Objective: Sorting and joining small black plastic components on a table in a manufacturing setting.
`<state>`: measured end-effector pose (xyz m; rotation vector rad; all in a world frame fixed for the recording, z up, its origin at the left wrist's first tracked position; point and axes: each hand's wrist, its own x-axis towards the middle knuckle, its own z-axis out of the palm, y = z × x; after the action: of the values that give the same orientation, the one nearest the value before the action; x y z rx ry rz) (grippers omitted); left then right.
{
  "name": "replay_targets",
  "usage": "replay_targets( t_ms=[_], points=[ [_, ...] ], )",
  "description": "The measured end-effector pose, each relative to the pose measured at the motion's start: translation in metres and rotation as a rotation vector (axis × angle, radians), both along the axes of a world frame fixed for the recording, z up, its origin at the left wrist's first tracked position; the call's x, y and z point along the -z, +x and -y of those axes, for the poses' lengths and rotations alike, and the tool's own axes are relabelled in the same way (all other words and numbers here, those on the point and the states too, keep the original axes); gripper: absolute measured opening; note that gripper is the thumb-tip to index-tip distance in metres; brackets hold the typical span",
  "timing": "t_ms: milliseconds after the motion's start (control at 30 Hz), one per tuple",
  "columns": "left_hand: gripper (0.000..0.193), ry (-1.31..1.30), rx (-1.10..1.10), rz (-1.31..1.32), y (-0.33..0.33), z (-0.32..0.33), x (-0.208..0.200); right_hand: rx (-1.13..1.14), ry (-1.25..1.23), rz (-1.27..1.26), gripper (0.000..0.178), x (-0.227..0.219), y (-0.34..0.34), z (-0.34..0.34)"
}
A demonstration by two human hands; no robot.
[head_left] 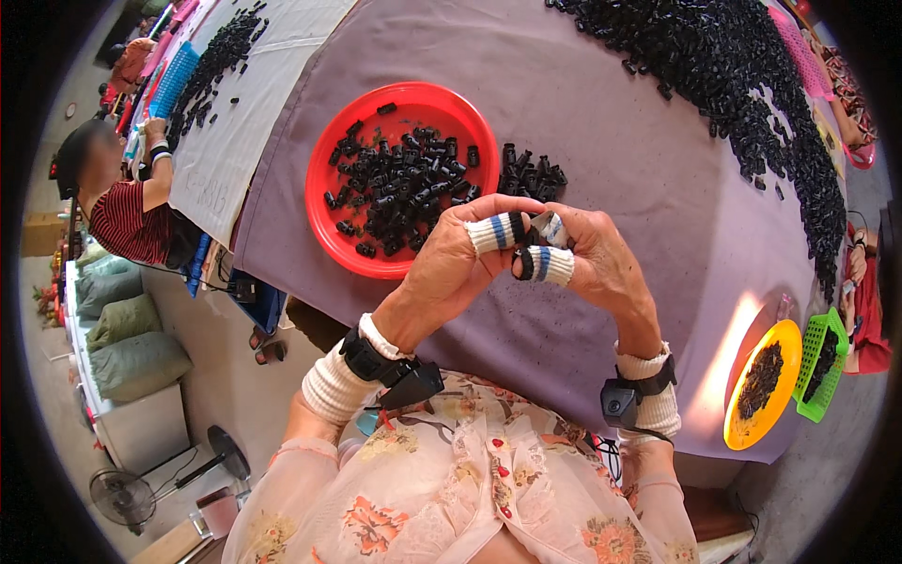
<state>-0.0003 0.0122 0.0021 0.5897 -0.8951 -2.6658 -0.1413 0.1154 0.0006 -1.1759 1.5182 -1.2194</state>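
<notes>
My left hand (451, 268) and my right hand (601, 263) meet above the purple-covered table (601, 122), fingertips together. Both wear white knitted finger sleeves with blue stripes. Between the fingertips I pinch a small black plastic piece (522, 246); both hands grip it. Just beyond the hands sits a red round plate (324, 211) holding many small black plastic pieces. A small heap of the same black pieces (531, 177) lies on the cloth to the right of the plate.
A long pile of black pieces (752, 85) runs along the far right of the table. A yellow plate (763, 383) and a green basket (819, 362) sit at the right edge. Another person (122, 202) sits at the left by a white-covered table (254, 85). A fan (122, 493) stands on the floor.
</notes>
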Motion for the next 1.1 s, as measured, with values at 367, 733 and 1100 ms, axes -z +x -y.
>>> replay_targets(
  t_ms=[367,733,1100],
  points=[
    [0.023,0.01,0.009,-0.035,0.0,0.001,-0.0035,0.012,-0.075,-0.017,0.034,-0.0073,0.0024,0.0002],
    [0.024,0.058,0.012,-0.027,-0.0021,-0.0016,-0.0032,0.046,-0.051,-0.048,0.041,-0.0035,-0.0057,-0.0012],
    [0.022,0.003,0.039,-0.039,0.0021,0.0024,-0.0022,0.022,-0.041,-0.081,0.044,-0.0024,-0.0023,0.0014]
  ],
)
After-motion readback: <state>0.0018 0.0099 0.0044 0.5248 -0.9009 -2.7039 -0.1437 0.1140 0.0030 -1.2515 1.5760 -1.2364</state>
